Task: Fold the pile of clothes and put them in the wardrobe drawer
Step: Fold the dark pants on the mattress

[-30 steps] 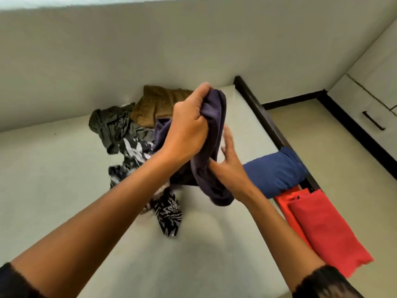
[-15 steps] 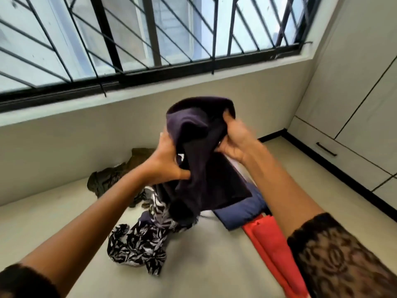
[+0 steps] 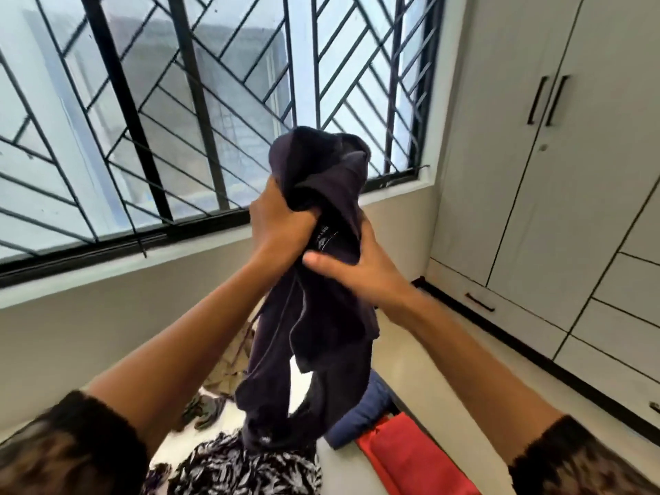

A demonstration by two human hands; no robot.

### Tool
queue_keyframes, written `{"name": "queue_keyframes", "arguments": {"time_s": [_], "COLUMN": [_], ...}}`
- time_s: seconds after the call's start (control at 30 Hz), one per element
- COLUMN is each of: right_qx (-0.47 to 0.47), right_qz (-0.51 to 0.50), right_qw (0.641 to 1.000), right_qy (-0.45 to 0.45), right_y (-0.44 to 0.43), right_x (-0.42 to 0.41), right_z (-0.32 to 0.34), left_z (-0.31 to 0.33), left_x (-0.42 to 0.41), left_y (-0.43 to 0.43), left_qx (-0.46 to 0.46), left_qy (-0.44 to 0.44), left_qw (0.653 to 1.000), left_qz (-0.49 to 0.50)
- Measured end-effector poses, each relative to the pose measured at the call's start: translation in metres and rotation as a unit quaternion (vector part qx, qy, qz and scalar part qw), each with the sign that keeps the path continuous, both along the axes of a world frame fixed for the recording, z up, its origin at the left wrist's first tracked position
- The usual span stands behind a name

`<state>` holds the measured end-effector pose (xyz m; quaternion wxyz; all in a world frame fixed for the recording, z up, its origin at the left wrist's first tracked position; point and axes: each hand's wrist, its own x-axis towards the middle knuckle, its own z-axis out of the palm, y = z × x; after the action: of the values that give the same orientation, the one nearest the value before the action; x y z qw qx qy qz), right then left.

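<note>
A dark purple garment [image 3: 321,337] hangs bunched in the air in front of the window. My left hand [image 3: 276,226] grips its upper part in a fist. My right hand [image 3: 360,269] holds it just below, thumb across the front. Its lower end dangles over the pile on the bed: a black-and-white patterned garment [image 3: 243,466] and an olive piece [image 3: 203,412]. Folded red [image 3: 410,459] and blue [image 3: 364,412] clothes lie at the bed's right edge. The wardrobe drawer [image 3: 500,309] with a black handle is shut, low on the right.
A barred window [image 3: 178,119] fills the upper left above a pale wall. White wardrobe doors [image 3: 535,155] and more drawers line the right side. A strip of floor [image 3: 464,380] runs between the bed and the wardrobe.
Both hands have lifted the purple garment from the pile to well above the bed. My view has tilted up from the bed to the window and wardrobe.
</note>
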<state>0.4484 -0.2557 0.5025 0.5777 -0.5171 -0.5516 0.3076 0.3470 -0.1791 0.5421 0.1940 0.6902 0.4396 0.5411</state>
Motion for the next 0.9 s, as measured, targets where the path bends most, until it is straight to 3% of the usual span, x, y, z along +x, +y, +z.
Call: {"name": "queue_keyframes", "arguments": {"time_s": [0.2,0.4,0.53,0.67,0.77,0.9], "right_qx": [0.007,0.024,-0.058,-0.096,-0.098,-0.028], "right_qz": [-0.184,-0.238,-0.239,-0.282,-0.281,-0.420], "right_qw": [0.983,0.969,0.959,0.937,0.930,0.892], "right_qy": [-0.027,-0.062,-0.138,-0.184,-0.216,-0.165], "right_y": [-0.049,-0.109,-0.144,-0.188,-0.215,-0.235], "right_x": [0.052,0.105,0.128,0.127,0.115,0.141], "right_z": [0.019,0.094,0.129,0.128,0.115,0.125], "left_z": [0.043,0.048,0.058,0.092,0.122,0.145], "left_x": [0.050,0.092,0.129,0.162,0.188,0.205], "left_y": [-0.041,-0.069,-0.096,-0.124,-0.157,-0.197], "left_qx": [-0.057,-0.213,-0.221,-0.267,-0.257,-0.238], "left_qy": [-0.033,-0.078,-0.067,-0.137,-0.145,-0.139], "left_qw": [0.996,0.954,0.944,0.910,0.890,0.853], "left_qz": [-0.063,-0.194,-0.237,-0.286,-0.346,-0.443]}}
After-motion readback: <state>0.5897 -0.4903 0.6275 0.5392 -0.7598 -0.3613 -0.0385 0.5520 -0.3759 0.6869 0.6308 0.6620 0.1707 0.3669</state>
